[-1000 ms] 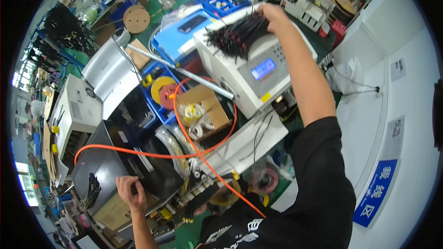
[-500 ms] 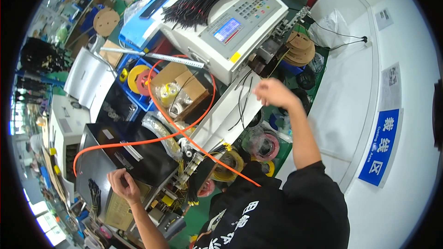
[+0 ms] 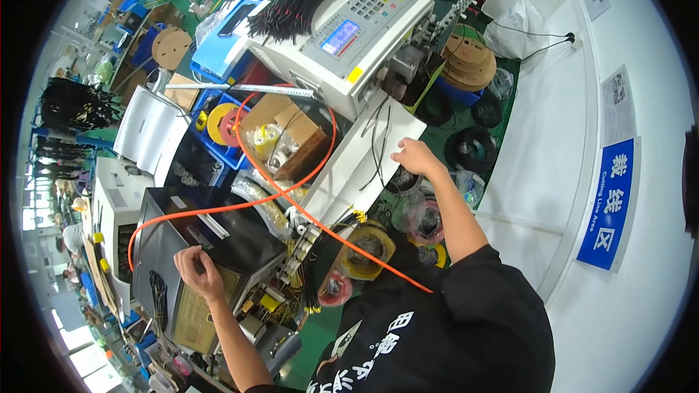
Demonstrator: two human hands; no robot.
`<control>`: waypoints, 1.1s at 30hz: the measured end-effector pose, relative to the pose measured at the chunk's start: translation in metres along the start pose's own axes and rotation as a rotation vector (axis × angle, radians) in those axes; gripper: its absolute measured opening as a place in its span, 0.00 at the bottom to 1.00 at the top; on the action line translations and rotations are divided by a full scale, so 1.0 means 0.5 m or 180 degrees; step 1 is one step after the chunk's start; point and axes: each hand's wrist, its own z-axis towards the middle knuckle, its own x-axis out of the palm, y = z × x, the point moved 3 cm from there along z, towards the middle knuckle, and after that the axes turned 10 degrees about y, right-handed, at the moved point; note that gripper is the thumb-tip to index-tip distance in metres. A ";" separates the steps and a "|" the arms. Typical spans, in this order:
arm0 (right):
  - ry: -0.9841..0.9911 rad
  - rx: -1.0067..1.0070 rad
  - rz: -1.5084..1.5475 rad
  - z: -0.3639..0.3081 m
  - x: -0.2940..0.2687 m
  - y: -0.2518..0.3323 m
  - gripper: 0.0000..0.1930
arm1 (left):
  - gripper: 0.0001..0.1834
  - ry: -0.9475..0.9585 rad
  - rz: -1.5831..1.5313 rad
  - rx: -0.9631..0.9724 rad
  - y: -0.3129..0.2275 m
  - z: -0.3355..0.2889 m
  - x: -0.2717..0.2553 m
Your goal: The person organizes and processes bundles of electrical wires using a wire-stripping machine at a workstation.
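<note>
My right hand [image 3: 417, 157] is at the right edge of a long white tray [image 3: 354, 171], its fingers curled together. Whether it grips the tray's edge or something small is hidden. Several thin black wires [image 3: 376, 147] lie loose along the tray, just left of that hand. The tray's far end meets a white machine [image 3: 342, 51] with a keypad and a lit screen. On the left, my left hand [image 3: 198, 274] rests against a black machine [image 3: 218, 229], loosely closed with a gap inside the curl and nothing visible in it.
An orange hose [image 3: 211, 211] loops across the black machine and a cardboard box [image 3: 291, 131] of spools. Bundled black wires [image 3: 309, 0] lie on the white machine. Wire coils [image 3: 364, 251] sit below the tray, and cardboard reels [image 3: 466, 62] stand behind it. A white wall rises at right.
My right hand has moved nearer to me and lower, down along the tray's right edge. My left hand stays by the black machine. The whole view has shifted slightly.
</note>
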 end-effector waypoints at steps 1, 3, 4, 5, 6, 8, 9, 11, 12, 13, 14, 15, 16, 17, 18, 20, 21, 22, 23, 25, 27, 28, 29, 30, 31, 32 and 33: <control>-0.0054 0.0004 0.0056 0.012 0.003 -0.009 0.30 | 0.04 -0.0020 0.0004 0.0035 -0.003 0.005 0.002; -0.0062 0.0005 0.0120 0.031 0.020 -0.012 0.31 | 0.04 -0.0051 -0.0008 0.0032 0.007 0.000 0.003; -0.0107 0.0095 0.0481 0.039 0.027 -0.013 0.32 | 0.04 -0.0030 0.0004 0.0017 0.005 -0.002 0.003; -0.0152 0.0188 0.0841 0.047 0.034 -0.014 0.34 | 0.04 -0.0015 0.0020 -0.0012 0.004 -0.003 0.002; -0.0127 0.0199 0.0846 0.057 0.044 -0.010 0.34 | 0.04 0.0000 0.0036 -0.0041 0.004 -0.004 0.002; -0.0608 0.0359 0.1091 0.082 0.061 -0.027 0.34 | 0.03 0.0024 0.0037 -0.0019 0.001 -0.002 0.006; -0.0754 0.0424 0.1194 0.091 0.069 -0.027 0.34 | 0.03 0.0026 0.0040 0.0005 0.001 -0.002 0.005; -0.0885 0.0487 0.1368 0.111 0.083 -0.032 0.34 | 0.03 0.0037 0.0047 -0.0019 0.001 -0.005 0.006; -0.1041 0.0538 0.1539 0.119 0.085 -0.038 0.35 | 0.03 0.0029 0.0044 -0.0029 0.002 -0.005 0.007; -0.0790 0.0683 0.1569 0.124 0.082 -0.034 0.34 | 0.03 0.0048 0.0057 -0.0045 0.003 -0.005 0.007; -0.0769 0.0696 0.1570 0.133 0.088 -0.031 0.34 | 0.03 0.0025 0.0064 -0.0016 0.003 -0.004 0.006; -0.0981 0.0737 0.1406 0.137 0.089 -0.025 0.35 | 0.03 0.0001 0.0069 0.0017 0.003 -0.004 0.006; -0.1193 0.0770 0.1238 0.138 0.092 -0.016 0.37 | 0.03 0.0015 0.0077 0.0007 0.003 -0.005 0.006; -0.1180 0.0779 0.1239 0.138 0.101 -0.008 0.37 | 0.03 0.0021 0.0102 -0.0021 0.004 -0.006 0.005; -0.1292 0.0841 0.1133 0.136 0.109 0.000 0.37 | 0.03 0.0027 0.0126 -0.0046 0.004 -0.006 0.006; -0.1395 0.0896 0.1028 0.130 0.126 0.019 0.38 | 0.03 0.0023 0.0131 -0.0037 0.007 -0.006 0.006; -0.1507 0.0805 0.0909 0.124 0.133 0.029 0.36 | 0.03 0.0014 0.0128 -0.0021 0.008 -0.006 0.005; -0.1622 0.0716 0.0787 0.116 0.138 0.038 0.36 | 0.03 0.0018 0.0129 -0.0022 0.009 -0.006 0.006; -0.1685 0.0727 0.0780 0.110 0.143 0.046 0.32 | 0.03 0.0029 0.0133 -0.0028 0.010 -0.007 0.006; -0.1619 0.0784 0.0866 0.105 0.150 0.052 0.30 | 0.03 0.0040 0.0139 -0.0032 0.010 -0.006 0.008; -0.1552 0.0835 0.0951 0.105 0.154 0.053 0.28 | 0.04 -0.0024 0.0145 -0.0039 0.007 -0.004 0.010; -0.1494 0.0787 0.1019 0.108 0.160 0.048 0.27 | 0.04 -0.0025 0.0146 -0.0039 0.005 -0.005 0.009; -0.1433 0.0736 0.1087 0.112 0.166 0.044 0.25 | 0.04 0.0018 0.0144 -0.0068 0.004 -0.004 0.007; -0.1430 0.0728 0.1084 0.116 0.171 0.041 0.25 | 0.04 0.0057 0.0144 -0.0099 0.003 -0.005 0.006; -0.1520 0.0707 0.0980 0.124 0.182 0.036 0.22 | 0.04 0.0042 0.0162 -0.0108 0.001 -0.006 0.001; -0.1607 0.0672 0.0876 0.134 0.190 0.038 0.20 | 0.04 0.0049 0.0191 -0.0040 0.001 -0.004 0.001; -0.1535 0.0704 0.0939 0.140 0.194 0.030 0.18 | 0.05 0.0053 0.0222 0.0026 0.001 -0.002 0.002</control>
